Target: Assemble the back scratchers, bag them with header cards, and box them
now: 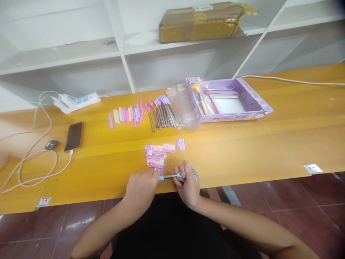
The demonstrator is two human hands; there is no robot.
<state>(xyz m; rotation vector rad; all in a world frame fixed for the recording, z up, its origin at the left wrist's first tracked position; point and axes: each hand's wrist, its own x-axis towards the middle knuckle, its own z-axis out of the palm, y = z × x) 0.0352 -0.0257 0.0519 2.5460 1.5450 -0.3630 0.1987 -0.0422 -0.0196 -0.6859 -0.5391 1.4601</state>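
Note:
Near the table's front edge, both hands hold a light blue back scratcher (169, 176) level between them. My left hand (142, 189) is closed round its blue handle end. Closer to the head, my right hand (187, 184) grips the metal rod, and the claw-shaped tips stick out past the fingers. Just beyond my left hand lies a loose pile of small printed cards (156, 155), with a single card (180, 144) to its right. Farther back are a bunch of back scratchers (165, 113) with pink and purple heads and several coloured handle sleeves (126, 116).
A purple display box (253, 97) holding packed back scratchers stands at the back, beside clear plastic bags (183, 104). On the left are a phone (74, 136) on a cable, a mouse (51, 145) and a power strip (78, 102). A taped carton (202, 23) rests on the shelf.

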